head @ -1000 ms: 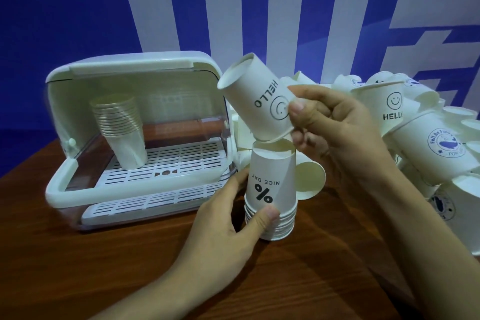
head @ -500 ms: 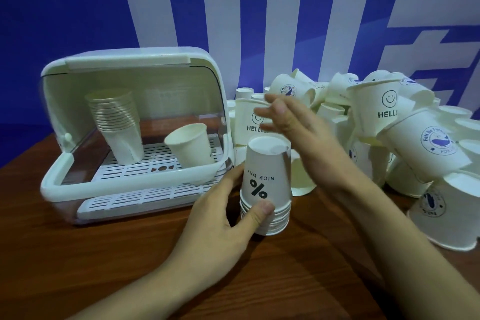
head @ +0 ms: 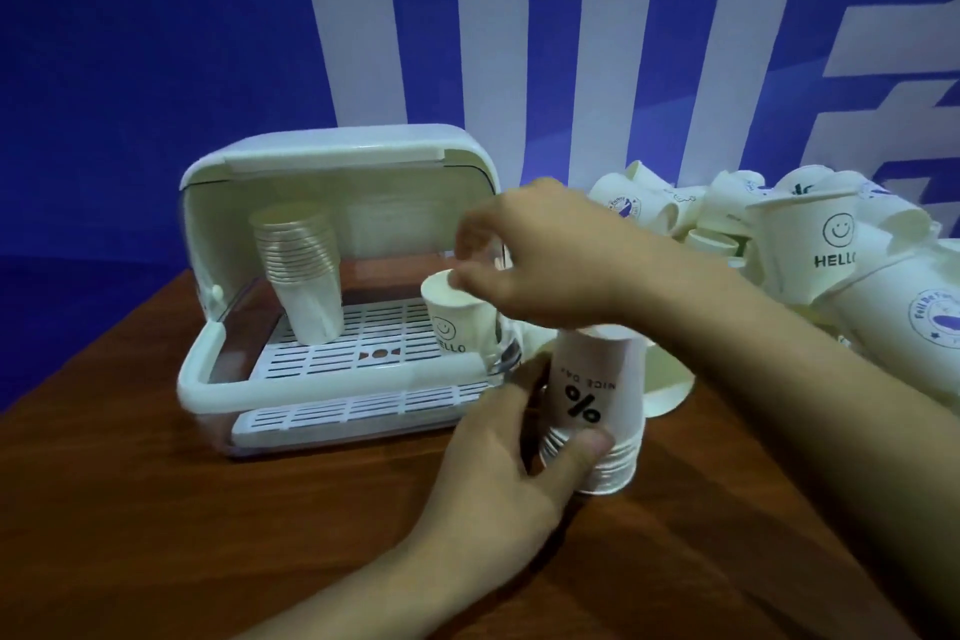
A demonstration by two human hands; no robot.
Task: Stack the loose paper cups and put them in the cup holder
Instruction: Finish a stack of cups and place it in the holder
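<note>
On the dark brown wooden tabletop [head: 156,509], before a blue and white wall [head: 130,68], my left hand [head: 498,463] grips the upside-down stack of white paper cups [head: 592,411]. My right hand [head: 540,260] pinches the rim of an upright white "HELLO" paper cup [head: 457,322] inside the white plastic cup holder [head: 332,286]; loose cups [head: 810,244] pile to the right.

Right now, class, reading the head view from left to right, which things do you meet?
Cup stack in the holder → HELLO cup → upside-down stack → loose cup pile.
</note>
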